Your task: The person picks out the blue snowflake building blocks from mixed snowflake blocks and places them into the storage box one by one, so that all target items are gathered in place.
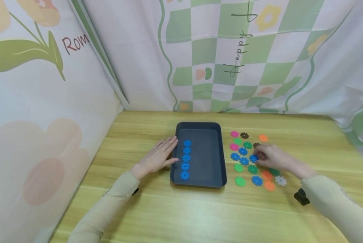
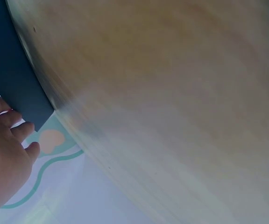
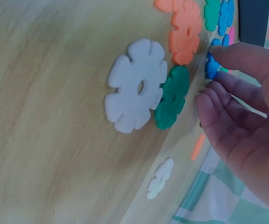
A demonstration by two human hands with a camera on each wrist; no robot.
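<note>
A dark grey tray (image 1: 204,158) lies on the table with several blue flower-shaped discs (image 1: 186,158) in a column along its left side. My left hand (image 1: 158,157) rests against the tray's left rim, fingers straight and thumb apart. In the left wrist view its fingers touch the tray wall (image 2: 13,60). Right of the tray, my right hand (image 1: 271,156) pinches a blue flower-shaped disc (image 1: 253,158) between thumb and index finger. The right wrist view shows that blue disc (image 3: 212,67) at the fingertips, partly hidden by the thumb.
Around the right hand lie loose discs: pink (image 1: 234,134), brown (image 1: 244,135), bright green (image 1: 240,181), dark green (image 1: 252,169), orange (image 1: 269,185), white (image 1: 280,181) and more blue ones (image 1: 256,181). A patterned curtain (image 1: 224,54) hangs behind the table.
</note>
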